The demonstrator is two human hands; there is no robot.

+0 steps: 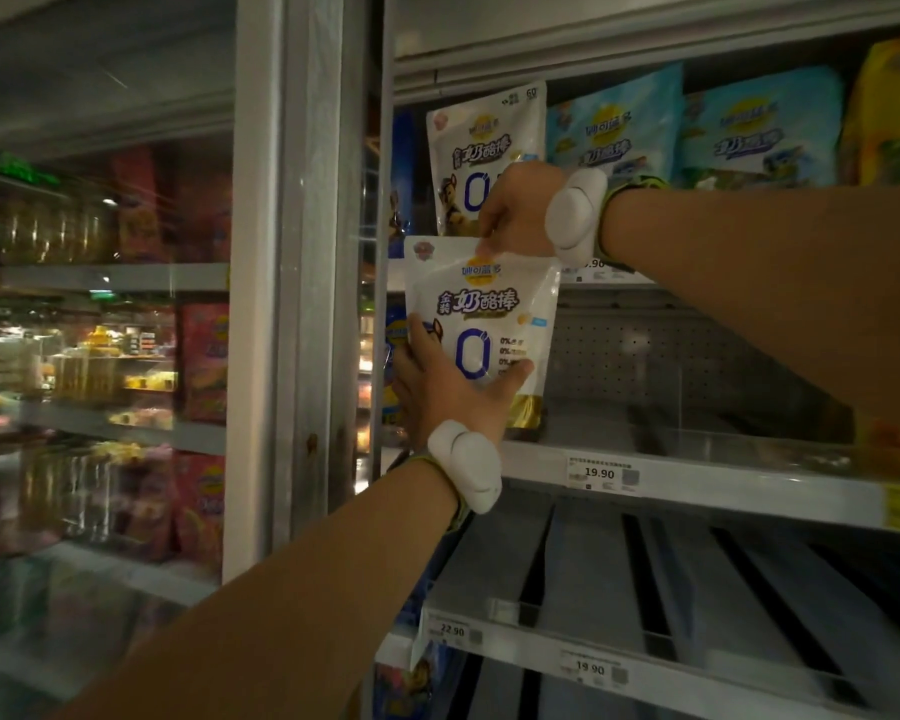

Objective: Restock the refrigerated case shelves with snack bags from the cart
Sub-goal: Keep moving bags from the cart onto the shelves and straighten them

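Note:
A white snack bag (481,314) with a blue "0" and a cartoon dog stands upright at the left end of the middle shelf (697,483) of the refrigerated case. My left hand (445,389) cups its lower front, thumb and fingers spread around the bag. My right hand (515,213) pinches the bag's top edge from above. A matching white bag (481,142) stands on the shelf above, right behind my right hand. The cart is out of view.
Light blue bags (617,122) (759,124) and a yellow bag (889,111) fill the upper shelf. The lower slatted shelf (645,605) carries price tags (601,475). A metal door frame (292,283) and a glass door (100,330) stand to the left.

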